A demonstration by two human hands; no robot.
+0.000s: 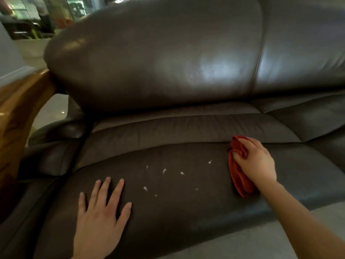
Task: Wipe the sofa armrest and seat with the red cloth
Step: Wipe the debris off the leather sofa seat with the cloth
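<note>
On the right half of the seat cushion (177, 217), your right hand (255, 161) has the red cloth (240, 181) bunched under it. The fingers curl down over the upper folds and pinch them against the palm. The rest of the cloth runs out from under the heel of the hand and lies against the leather, pointing toward the seat's front edge. Your left hand (100, 217) lies palm down near the front left of the same cushion, fingers straight and spread, holding nothing.

Between your two hands, small white flecks (164, 171) are scattered over the dark brown leather, just left of the cloth. Behind the seat rises the padded back cushion (158, 62), glossy with pale reflections, and a seam divides it from the next cushion on the right. At the far left a curved, polished wooden armrest (20, 109) frames the sofa, with pale floor (50, 113) showing beyond it. The room at upper left is too blurred to make out.
</note>
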